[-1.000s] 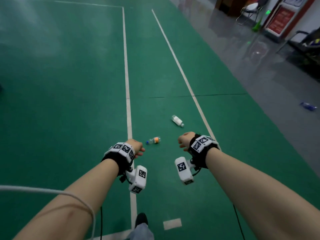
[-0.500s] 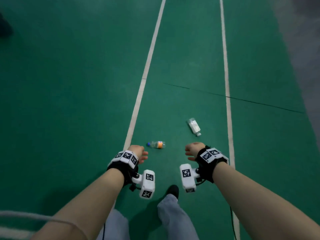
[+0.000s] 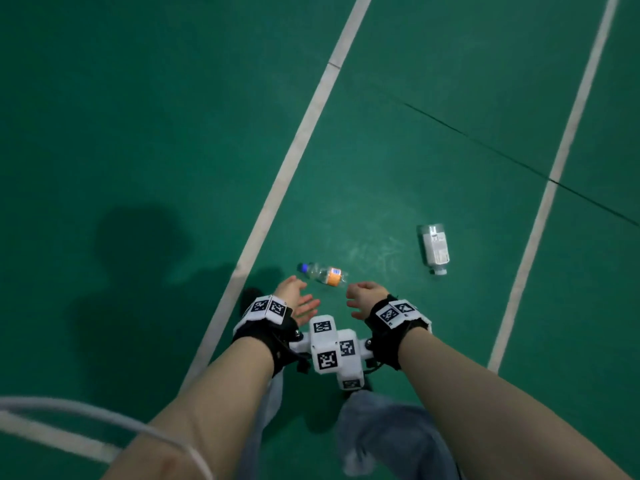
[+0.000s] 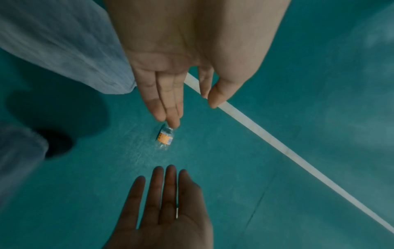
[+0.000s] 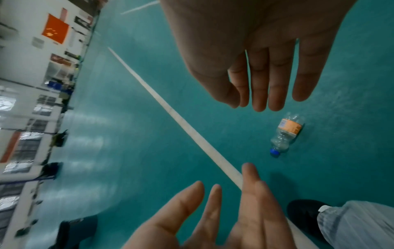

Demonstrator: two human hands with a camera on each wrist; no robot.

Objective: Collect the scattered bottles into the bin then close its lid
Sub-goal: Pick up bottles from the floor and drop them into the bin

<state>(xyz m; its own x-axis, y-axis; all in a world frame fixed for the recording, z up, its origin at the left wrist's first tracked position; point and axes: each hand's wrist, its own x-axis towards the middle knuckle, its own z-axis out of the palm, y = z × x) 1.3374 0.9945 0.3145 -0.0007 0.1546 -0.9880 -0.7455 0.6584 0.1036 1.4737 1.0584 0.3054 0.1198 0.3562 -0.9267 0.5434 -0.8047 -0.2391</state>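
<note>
Change: a second ago both hands were held loosely curled at waist height with the bottles well ahead; now the view has tipped down and the hands have come forward and low over the nearer bottle, fingers spread. I read this as the start of the first pick; nothing is collected yet.
Left hand: the left hand (image 3: 294,299) is open, fingers straight and together, thumb apart, palm turned inward; it holds nothing and hangs just near-left of the bottle.
Right hand: the right hand (image 3: 365,297) is open too, fingers extended in the wrist views, empty, just near-right of the same bottle.
Nearer bottle: a small clear plastic bottle with an orange label and blue cap (image 3: 323,274) lies on its side on the green court floor (image 3: 138,133), cap pointing left, between the two hands and slightly beyond them, untouched. It looks empty and a little crumpled, so light and likely to roll.
Farther bottle: a clear squarish bottle with a white label and white cap (image 3: 434,249) lies on its side to the right, well apart from both hands.
Lines: a white court line (image 3: 294,147) passes left of the bottles, a second white court line (image 3: 554,161) right.
Bin: not in view.
</note>
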